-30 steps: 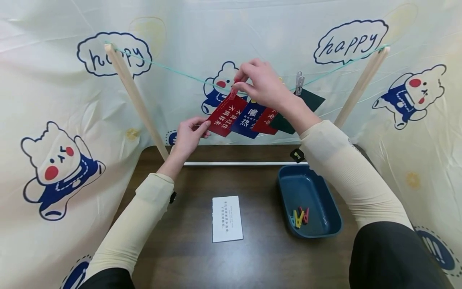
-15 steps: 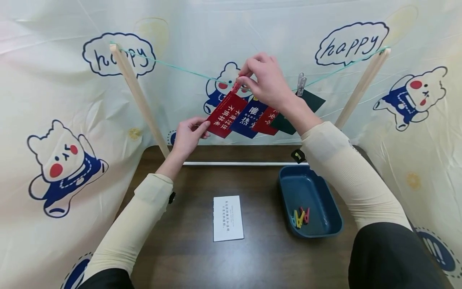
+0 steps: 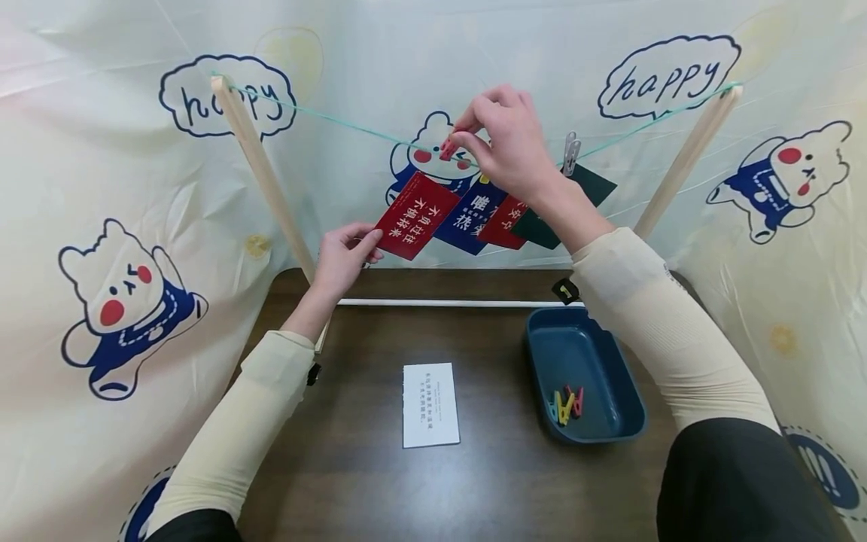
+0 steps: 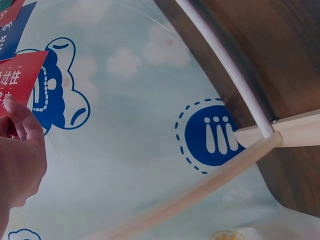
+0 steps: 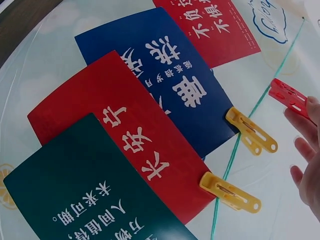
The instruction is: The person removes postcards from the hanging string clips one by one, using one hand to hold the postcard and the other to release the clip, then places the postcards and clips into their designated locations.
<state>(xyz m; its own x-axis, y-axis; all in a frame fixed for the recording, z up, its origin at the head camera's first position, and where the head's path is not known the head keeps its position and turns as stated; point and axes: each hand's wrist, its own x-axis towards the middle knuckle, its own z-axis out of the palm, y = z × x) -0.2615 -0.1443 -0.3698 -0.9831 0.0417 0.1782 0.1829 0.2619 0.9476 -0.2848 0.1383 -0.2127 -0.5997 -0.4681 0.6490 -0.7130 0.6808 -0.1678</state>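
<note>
I have the right hand raised just beside the teal string, thumb and fingertips in a pinch. The left hand I hold lower than the string, also pinching. Both forearms reach up toward it, angled inward.

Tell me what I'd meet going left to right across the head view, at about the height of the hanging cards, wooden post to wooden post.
Left wooden post, left hand, held red card, blue card, second red card, dark green card, right wooden post.
</note>
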